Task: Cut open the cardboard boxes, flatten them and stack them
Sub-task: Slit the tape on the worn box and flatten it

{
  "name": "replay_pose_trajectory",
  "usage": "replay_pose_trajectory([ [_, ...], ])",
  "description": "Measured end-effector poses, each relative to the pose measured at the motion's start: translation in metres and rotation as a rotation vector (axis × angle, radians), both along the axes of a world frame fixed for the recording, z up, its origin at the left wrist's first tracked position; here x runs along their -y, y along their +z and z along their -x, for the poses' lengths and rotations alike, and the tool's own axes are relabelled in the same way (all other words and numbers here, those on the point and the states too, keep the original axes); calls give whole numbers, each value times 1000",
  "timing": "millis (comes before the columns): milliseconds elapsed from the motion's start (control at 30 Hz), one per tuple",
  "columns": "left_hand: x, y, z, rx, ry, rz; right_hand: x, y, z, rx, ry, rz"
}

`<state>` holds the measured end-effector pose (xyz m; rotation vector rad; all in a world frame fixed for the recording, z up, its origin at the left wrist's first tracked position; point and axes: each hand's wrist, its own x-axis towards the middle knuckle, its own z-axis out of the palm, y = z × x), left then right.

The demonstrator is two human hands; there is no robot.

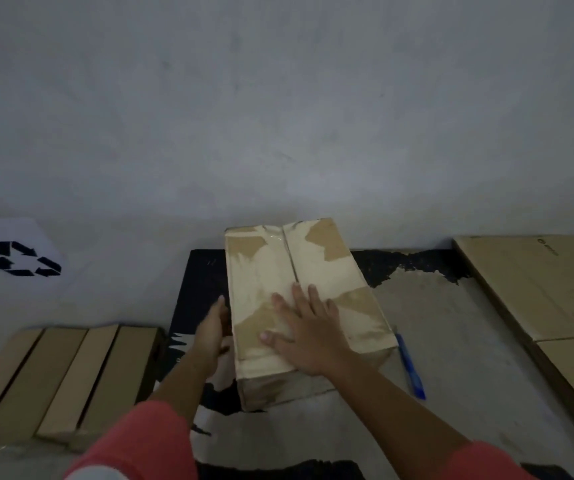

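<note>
A closed cardboard box [271, 268] with worn tape along its top seam stands in the middle of a black, scraped mat [198, 285]. My right hand [304, 332] lies flat on the box's near top, fingers spread. My left hand [213, 329] presses against the box's left side with straight fingers. A blue utility knife [410, 367] lies on the mat just right of the box, untouched.
Several flattened cardboard pieces [60, 379] lie side by side at the near left. A large flat carton [535, 292] lies at the right. A white sheet with a black recycling symbol [23, 259] sits at the far left. A grey wall rises behind the box.
</note>
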<state>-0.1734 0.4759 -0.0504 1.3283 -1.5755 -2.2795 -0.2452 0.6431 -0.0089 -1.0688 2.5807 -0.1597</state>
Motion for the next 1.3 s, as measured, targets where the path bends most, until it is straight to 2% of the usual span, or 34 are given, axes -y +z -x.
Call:
replay_pose_trajectory([
  [67, 14, 19, 18, -15, 50, 248, -2, 6, 4, 23, 16, -17],
  [167, 20, 45, 42, -36, -67, 723, -11, 17, 19, 31, 32, 99],
  [300, -5, 61, 67, -31, -359, 1188, -46, 21, 51, -61, -170, 421],
  [400, -28, 62, 78, 214, -706, 1410, -86, 9, 81, -143, -375, 558],
  [500, -43, 56, 79, 412, -885, 1424, -130, -17, 104, -108, -555, 443],
  [600, -48, 46, 75, 477, -901, 1492, -162, -51, 108, 58, -658, 171],
  [700, -47, 42, 75, 497, -912, 1516, -173, -79, 98, 196, -748, -13],
  [800, -51, 39, 73, 512, -919, 1524, -170, -101, 85, 130, -738, -80],
  [867, -53, 39, 72, 530, -924, 1503, -167, -109, 81, 77, -687, -64],
  [1000, -57, 46, 70, 547, -950, 1456, -161, -106, 92, 125, -709, -98],
  [1133, -54, 58, 71, 532, -979, 1479, -150, -68, 124, 113, -805, 184],
  [1300, -30, 72, 73, 372, -916, 1592, -96, 14, 154, 39, -652, 439],
])
